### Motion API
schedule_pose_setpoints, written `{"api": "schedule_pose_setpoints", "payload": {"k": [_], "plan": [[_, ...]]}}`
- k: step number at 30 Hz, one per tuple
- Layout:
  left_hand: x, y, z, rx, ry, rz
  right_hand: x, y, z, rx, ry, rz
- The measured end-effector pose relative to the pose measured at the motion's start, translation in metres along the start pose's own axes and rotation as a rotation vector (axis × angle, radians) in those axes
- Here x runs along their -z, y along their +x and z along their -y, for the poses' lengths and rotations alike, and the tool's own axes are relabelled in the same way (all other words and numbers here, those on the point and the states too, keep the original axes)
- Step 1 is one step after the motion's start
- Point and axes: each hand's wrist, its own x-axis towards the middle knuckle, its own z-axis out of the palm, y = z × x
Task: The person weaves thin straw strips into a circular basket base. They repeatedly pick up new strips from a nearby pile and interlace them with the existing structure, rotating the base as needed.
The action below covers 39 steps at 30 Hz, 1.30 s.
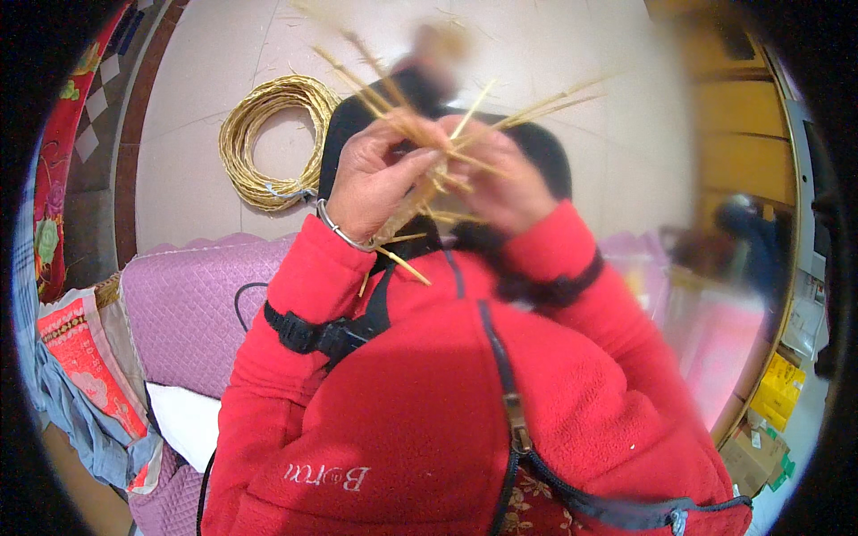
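My left hand (375, 174), with a metal bangle at its wrist, pinches a strip of plaited straw (402, 218) between thumb and fingers. The strip hangs down under the palm, and short straw ends (405, 266) stick out near the wrist. Loose straws (536, 107) fan out from the top of the plait, up to the left and right. My right hand (506, 177), blurred, has its fingers on the straws at the plait's working end. Exactly how its fingertips lie is hidden by blur.
A coil of straw plait (234, 147), tied with a light-coloured string, lies on the tiled floor (188, 167) at left. Quilted purple cloth (201, 295) covers the seat. Wooden drawers (747, 161) stand at right. A blurred dark and tan thing (436, 57) is beyond my hands.
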Motion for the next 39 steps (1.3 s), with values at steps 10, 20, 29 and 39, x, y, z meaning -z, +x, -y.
{"api": "schedule_pose_setpoints", "payload": {"k": [10,20,29,39], "plan": [[-0.003,-0.002,0.004,0.198,-0.247,-0.160,0.008,0.004,-0.003,0.047,-0.238,-0.082],[0.002,0.003,0.000,0.411,-0.455,-0.123,0.011,0.006,-0.004,0.078,-0.432,-0.123],[0.003,0.003,0.006,0.380,-0.569,-0.082,0.005,0.004,-0.004,0.053,-0.291,-0.199],[-0.003,0.007,0.015,0.139,0.064,-0.365,0.009,0.008,-0.008,0.142,-0.281,-0.171]]}}
